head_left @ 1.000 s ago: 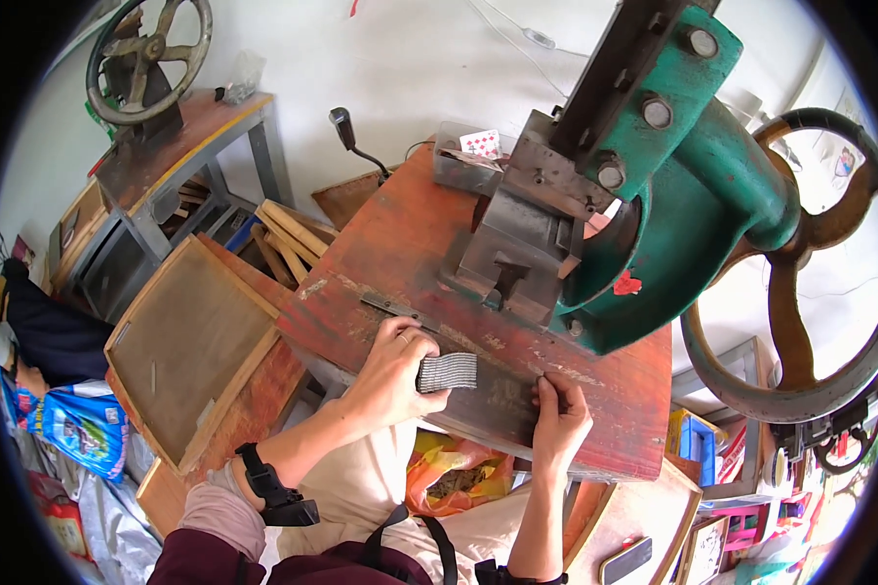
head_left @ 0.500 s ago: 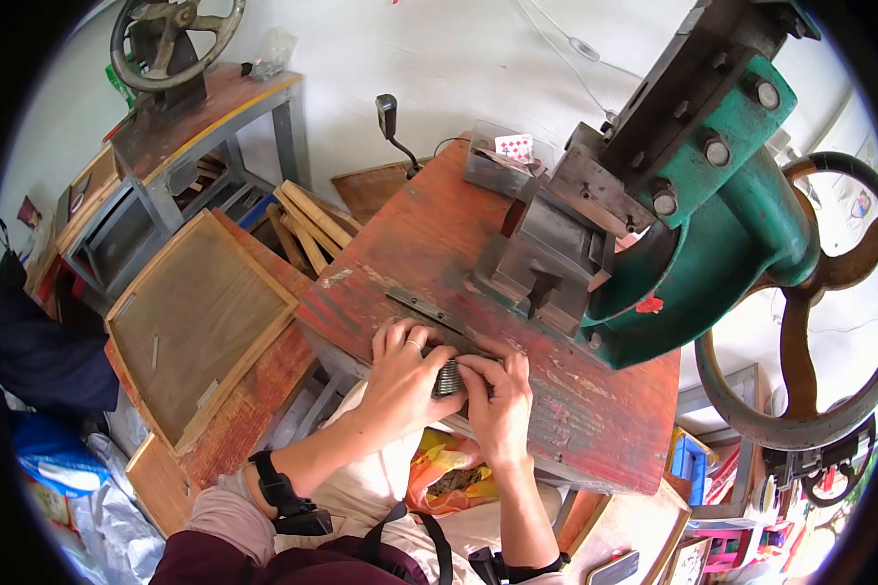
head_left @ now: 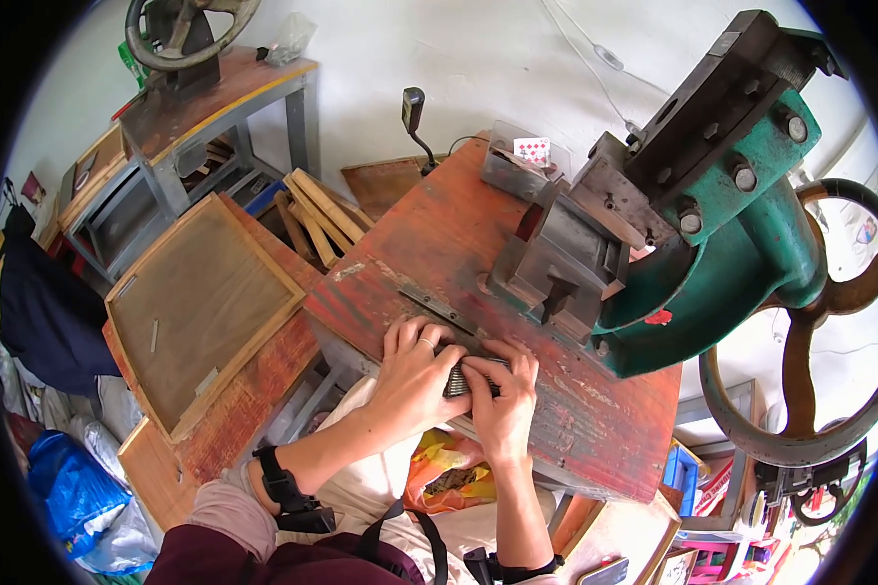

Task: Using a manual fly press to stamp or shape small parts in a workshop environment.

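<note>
At the front edge of the red worn table [head_left: 410, 244], both hands close around a row of thin dark metal pieces [head_left: 457, 380], packed together so that they look ridged. My left hand [head_left: 412, 375] grips the row from the left, its fingers curled over the far side. Opposite it, my right hand [head_left: 504, 398] pinches the row with thumb and bent fingers. The fingers hide most of the row, so the pieces' exact kind does not show. Just beyond the hands, a narrow metal strip [head_left: 437, 306] lies on the tabletop.
A green hand press [head_left: 751, 253] with a large wheel [head_left: 800, 361] and a steel die block [head_left: 561, 263] stands right. A clear plastic box [head_left: 502, 175] sits at the back. Left is a wood-framed tray [head_left: 205, 312]; below the hands, a yellow-red bag [head_left: 444, 468].
The view has shifted slightly, so the scene sits a little further right. Both hands stay on the row of metal pieces, with small finger shifts; more of it shows beside the right fingers.
</note>
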Available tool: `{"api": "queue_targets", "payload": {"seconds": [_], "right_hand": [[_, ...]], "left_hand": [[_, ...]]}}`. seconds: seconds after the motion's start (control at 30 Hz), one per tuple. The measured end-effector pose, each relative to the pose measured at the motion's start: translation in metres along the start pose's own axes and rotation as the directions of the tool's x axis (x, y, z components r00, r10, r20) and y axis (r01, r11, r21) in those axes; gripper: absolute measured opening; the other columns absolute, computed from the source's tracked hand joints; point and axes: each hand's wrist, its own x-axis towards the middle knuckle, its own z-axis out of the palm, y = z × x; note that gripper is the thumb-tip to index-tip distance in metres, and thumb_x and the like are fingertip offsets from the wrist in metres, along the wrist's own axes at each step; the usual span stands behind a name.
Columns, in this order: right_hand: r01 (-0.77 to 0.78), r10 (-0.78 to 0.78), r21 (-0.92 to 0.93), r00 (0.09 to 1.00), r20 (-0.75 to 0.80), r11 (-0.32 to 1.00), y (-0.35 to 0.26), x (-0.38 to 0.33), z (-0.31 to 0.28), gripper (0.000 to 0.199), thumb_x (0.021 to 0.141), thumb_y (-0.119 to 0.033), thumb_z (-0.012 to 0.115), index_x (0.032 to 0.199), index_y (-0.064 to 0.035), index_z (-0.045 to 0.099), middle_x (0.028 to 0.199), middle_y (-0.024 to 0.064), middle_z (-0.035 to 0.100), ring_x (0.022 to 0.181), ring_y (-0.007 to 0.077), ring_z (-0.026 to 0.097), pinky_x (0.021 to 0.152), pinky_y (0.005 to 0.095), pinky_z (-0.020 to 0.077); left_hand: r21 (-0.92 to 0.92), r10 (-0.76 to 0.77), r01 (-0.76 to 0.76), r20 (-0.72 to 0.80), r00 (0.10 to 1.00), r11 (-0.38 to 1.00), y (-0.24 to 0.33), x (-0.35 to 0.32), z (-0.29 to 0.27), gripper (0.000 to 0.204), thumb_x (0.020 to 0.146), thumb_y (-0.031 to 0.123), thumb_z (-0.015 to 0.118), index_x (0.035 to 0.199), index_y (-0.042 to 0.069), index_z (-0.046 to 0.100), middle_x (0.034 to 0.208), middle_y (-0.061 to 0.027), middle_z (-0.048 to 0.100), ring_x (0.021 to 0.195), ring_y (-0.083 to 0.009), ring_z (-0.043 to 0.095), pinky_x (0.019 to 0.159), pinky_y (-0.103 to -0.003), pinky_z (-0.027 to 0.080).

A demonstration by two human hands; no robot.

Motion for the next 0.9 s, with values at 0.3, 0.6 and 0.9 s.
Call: {"api": "queue_targets", "payload": {"seconds": [0.3, 0.6, 0.9], "right_hand": [[0.000, 0.000, 0.010, 1.000, 0.008, 1.000, 0.001, -0.001, 0.001, 0.012, 0.074, -0.004, 0.068, 0.085, -0.0059, 0.071, 0.104, 0.0120, 0.061, 0.110, 0.0353, 0.048, 0.095, 0.0440, 0.0394], [-0.003, 0.003, 0.016, 1.000, 0.026, 1.000, 0.000, 0.001, -0.002, 0.013, 0.073, -0.005, 0.069, 0.086, -0.0063, 0.071, 0.106, 0.0141, 0.060, 0.111, 0.0359, 0.048, 0.095, 0.0440, 0.0399], [-0.050, 0.052, -0.019, 0.988, 0.142, 0.999, -0.003, 0.004, -0.013, 0.016, 0.074, -0.004, 0.066, 0.089, -0.0072, 0.072, 0.111, 0.0168, 0.057, 0.111, 0.0361, 0.047, 0.096, 0.0443, 0.0386]], "left_hand": [[-0.003, 0.007, -0.007, -0.016, 1.000, 1.000, -0.001, -0.001, 0.001, 0.041, 0.058, 0.023, 0.074, 0.091, 0.001, 0.065, 0.104, -0.0134, 0.053, 0.110, -0.0341, 0.042, 0.100, -0.051, 0.027], [-0.004, 0.008, -0.008, -0.003, 1.000, 1.000, -0.001, -0.002, 0.001, 0.045, 0.057, 0.023, 0.076, 0.094, 0.001, 0.065, 0.105, -0.0133, 0.052, 0.111, -0.0338, 0.042, 0.100, -0.051, 0.027], [-0.003, 0.000, 0.000, 0.033, 0.999, 1.000, 0.000, -0.002, 0.002, 0.045, 0.057, 0.026, 0.078, 0.092, 0.001, 0.064, 0.106, -0.0140, 0.051, 0.112, -0.0345, 0.041, 0.100, -0.052, 0.025]]}}
